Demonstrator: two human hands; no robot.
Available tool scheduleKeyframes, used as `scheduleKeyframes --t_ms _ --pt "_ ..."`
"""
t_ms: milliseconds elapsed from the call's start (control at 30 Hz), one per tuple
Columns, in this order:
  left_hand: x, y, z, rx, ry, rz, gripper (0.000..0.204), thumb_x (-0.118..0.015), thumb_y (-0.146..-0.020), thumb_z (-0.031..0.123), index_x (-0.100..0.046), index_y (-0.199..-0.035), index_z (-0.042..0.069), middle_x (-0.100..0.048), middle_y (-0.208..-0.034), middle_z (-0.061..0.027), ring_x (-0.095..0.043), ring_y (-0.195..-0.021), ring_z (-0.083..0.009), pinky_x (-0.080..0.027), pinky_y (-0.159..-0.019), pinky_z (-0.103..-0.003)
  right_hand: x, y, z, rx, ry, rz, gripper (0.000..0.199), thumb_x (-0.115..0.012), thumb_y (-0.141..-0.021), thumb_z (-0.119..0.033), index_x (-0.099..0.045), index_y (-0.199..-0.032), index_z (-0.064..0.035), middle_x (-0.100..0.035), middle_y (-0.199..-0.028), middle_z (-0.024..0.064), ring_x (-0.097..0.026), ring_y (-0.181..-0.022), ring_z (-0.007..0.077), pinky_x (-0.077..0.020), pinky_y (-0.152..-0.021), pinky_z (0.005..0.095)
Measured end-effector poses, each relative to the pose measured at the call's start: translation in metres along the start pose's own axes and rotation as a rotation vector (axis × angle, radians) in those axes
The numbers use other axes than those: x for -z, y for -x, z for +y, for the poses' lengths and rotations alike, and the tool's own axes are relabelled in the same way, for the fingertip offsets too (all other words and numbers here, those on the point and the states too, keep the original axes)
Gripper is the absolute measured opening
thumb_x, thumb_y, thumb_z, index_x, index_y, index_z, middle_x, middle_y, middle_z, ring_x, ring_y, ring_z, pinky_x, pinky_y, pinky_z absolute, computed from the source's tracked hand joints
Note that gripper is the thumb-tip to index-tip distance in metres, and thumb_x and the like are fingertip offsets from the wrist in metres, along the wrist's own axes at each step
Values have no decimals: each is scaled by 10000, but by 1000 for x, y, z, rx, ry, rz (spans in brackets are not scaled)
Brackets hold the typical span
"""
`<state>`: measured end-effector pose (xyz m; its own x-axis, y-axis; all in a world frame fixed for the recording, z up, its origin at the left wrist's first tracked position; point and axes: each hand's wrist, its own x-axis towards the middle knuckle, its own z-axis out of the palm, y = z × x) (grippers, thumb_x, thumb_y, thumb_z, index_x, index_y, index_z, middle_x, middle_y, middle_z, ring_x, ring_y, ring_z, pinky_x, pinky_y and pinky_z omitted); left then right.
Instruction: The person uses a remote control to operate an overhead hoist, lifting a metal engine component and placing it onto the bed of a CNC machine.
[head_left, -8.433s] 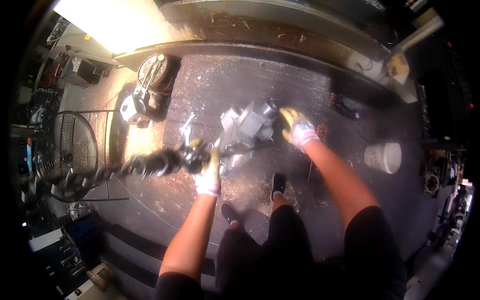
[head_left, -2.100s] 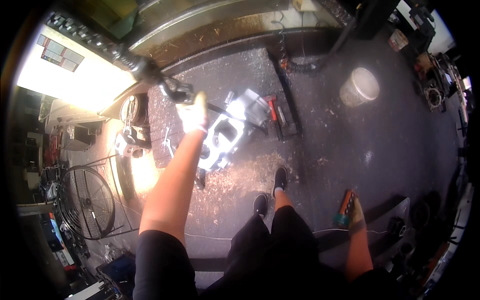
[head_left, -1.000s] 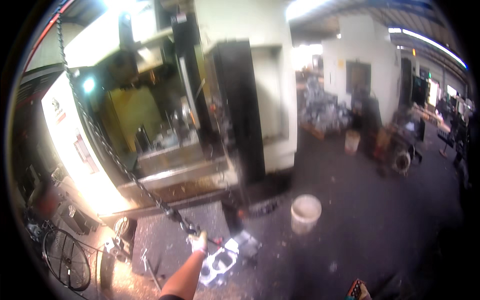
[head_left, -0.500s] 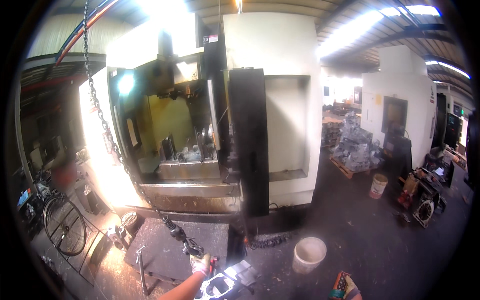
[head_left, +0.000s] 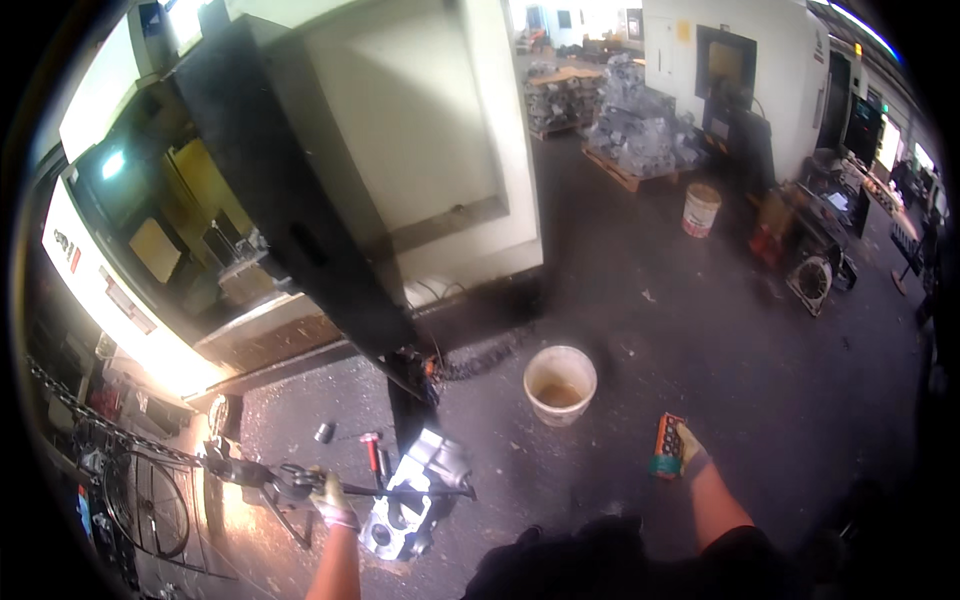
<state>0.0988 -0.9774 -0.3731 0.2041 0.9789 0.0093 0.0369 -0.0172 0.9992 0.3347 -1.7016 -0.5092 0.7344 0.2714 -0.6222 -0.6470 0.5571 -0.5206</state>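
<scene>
- Grey metal casting (head_left: 415, 495) lies on the floor (head_left: 640, 330) at my feet, chain hook (head_left: 290, 483) beside it.
- My left hand (head_left: 335, 505), gloved, grips that hook.
- My right hand (head_left: 685, 455) holds an orange pendant control (head_left: 668, 450).
- White bucket (head_left: 560, 385) stands nearby.

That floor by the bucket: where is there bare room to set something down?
Bare floor lies beyond the bucket, towards the far pallets, and between the bucket and the right hand. It is crowded near the left hand: the metal casting, chain hook and small tools lie there.
</scene>
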Motion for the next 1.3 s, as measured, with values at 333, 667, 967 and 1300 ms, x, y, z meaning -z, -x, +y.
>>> scheduleKeyframes --t_ms 333,667,967,1300 --pt "-102 111 88 195 -249 16 1029 -760 -859 471 -231 -1619 22 -460 -1538 -182 -519 -1335 -334 -541 -924 -563 61 -39 -136 -15 164 116 420 -574 -1033 -553 -696 -1189 -183 -738 -944 53 -720 -760 261 -637 -676 495" --pt "-103 105 21 -31 -31 135 386 -735 -874 221 -647 -1250 211 -631 -1006 44 -572 -961 -114 -445 -909 -331 68 -110 -235 -185 254 81 381 -550 -1074 -480 -690 -1098 -126 -744 -867 46 -739 -721 220 -637 -610 446" --pt "-183 161 44 27 -66 281 318 -744 -882 102 -670 -1190 79 -660 -1123 -9 -601 -1026 -146 -454 -994 -347 -1 -173 -289 -287 355 -151 322 -591 -1057 -408 -672 -1203 -133 -747 -969 77 -746 -834 262 -639 -708 487" --pt "-193 154 2 58 -73 213 338 -814 -852 245 -743 -1138 79 -685 -1121 -6 -590 -1124 -166 -394 -1100 -372 -91 -248 -318 -335 326 -374 376 -567 -1076 -309 -612 -1324 -30 -721 -1175 134 -725 -1046 288 -615 -921 497"
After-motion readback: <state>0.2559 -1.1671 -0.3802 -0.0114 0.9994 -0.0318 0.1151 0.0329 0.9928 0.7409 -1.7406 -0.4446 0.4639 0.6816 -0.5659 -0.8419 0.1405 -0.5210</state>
